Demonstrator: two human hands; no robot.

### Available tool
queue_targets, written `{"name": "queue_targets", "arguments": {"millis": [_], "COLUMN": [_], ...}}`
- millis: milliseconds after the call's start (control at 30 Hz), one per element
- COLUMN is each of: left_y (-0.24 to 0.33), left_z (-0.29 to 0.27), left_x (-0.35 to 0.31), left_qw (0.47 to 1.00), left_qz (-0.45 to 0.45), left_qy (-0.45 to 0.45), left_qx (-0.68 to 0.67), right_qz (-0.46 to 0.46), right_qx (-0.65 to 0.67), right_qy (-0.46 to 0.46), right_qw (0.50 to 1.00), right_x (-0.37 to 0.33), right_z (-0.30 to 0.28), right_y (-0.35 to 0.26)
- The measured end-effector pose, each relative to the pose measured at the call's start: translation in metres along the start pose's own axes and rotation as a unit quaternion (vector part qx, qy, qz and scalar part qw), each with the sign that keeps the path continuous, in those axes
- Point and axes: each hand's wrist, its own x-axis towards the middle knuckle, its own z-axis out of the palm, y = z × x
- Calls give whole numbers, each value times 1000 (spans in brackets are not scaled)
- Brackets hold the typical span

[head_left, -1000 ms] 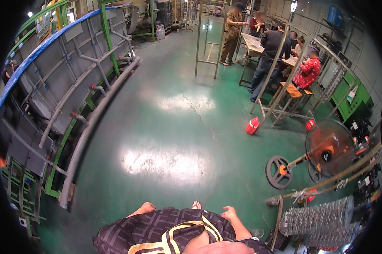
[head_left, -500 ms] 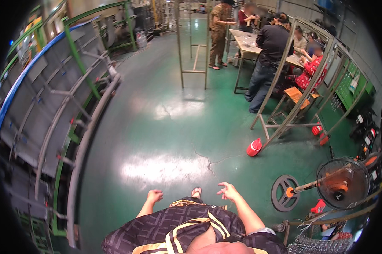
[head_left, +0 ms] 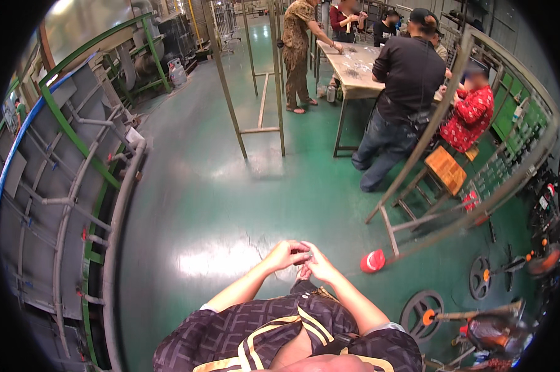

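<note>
Green floor (head_left: pixel 187 198), worn to grey in places and shining under the lights, stretches through a wide workshop. Along the left runs a long structure of grey panels (head_left: pixel 75 80), with a thick grey pipe (head_left: pixel 120 229) at its foot. Tall metal frames stand farther in, one of them (head_left: pixel 262 102) just left of the worktop (head_left: pixel 348 79), which carries small items too fine to identify. Around it are several people: one in brown patterned clothing (head_left: pixel 298 53) reaching over it, one in a dark top and jeans (head_left: pixel 410 74) leaning in, and one in a red patterned shirt (head_left: pixel 472 111). Near them is a wooden stool (head_left: pixel 446 168). On the floor at the near right stands a fan's round dark base (head_left: pixel 422 316); a red and white jug (head_left: pixel 372 261) sits beside a frame, right of the wearer's hands. The left hand (head_left: pixel 286 255) and right hand (head_left: pixel 319 265) meet in front of the body, fingers bent and touching; whether they pinch anything small, I cannot tell.
</note>
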Motion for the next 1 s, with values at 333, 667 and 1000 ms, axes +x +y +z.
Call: {"name": "queue_targets", "arguments": {"millis": [333,667,1000], "left_y": [-46,-106,-77], "left_z": [-130,-261,-346], "left_x": [224,511,813], "left_qw": [992,995,983], "left_qz": [-4,76,172], "left_qy": [107,64,-64], "left_qx": [-68,-29,-25], "right_qz": [-17,45,-85], "right_qx": [-35,-4,5], "right_qy": [-89,62,291], "right_qw": [995,997,953], "right_x": [240,468,623], "right_z": [-115,-267,-425], "right_y": [-147,-233,-344]}}
